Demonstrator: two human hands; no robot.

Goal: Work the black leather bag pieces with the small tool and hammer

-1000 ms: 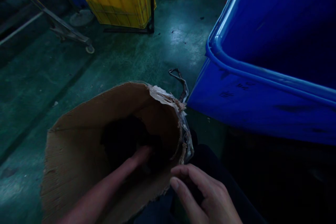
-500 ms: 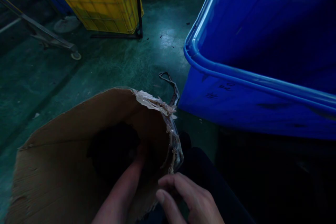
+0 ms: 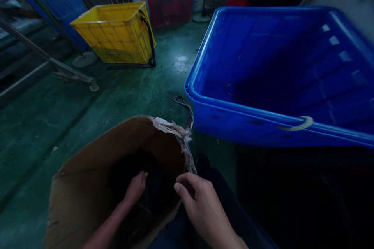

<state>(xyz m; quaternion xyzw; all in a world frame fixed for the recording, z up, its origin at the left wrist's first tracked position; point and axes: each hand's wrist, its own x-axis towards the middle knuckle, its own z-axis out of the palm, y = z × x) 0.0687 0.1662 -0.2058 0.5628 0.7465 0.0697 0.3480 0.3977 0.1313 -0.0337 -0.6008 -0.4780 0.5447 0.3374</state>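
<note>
My left hand point(image 3: 136, 188) is down inside a large cardboard box point(image 3: 76, 179). Its fingers are closed at the edge of dark contents that are too dim to name. A faint greyish-black shape hangs or lies just below the fingers. Over the box's right rim, my right hand point(image 3: 194, 194) is loosely curled, thumb and index tips close together, and nothing shows between them. Torn clear tape point(image 3: 166, 125) and ragged cardboard run along that rim beside it. The bottom of the box is lost in shadow.
A big blue plastic bin point(image 3: 210, 118) stands at the right, a pale ring point(image 3: 304, 123) on its rim. Farther off are a yellow crate point(image 3: 122, 42), a red crate point(image 3: 169, 4) and a wheeled metal frame point(image 3: 70, 71). A dark strap point(image 3: 188, 114) lies by the box.
My view has tilted up, showing more of the blue bin and the room. My left hand has risen from the dark inside the box and moved leftward. The right hand's fingertips are closer together.
</note>
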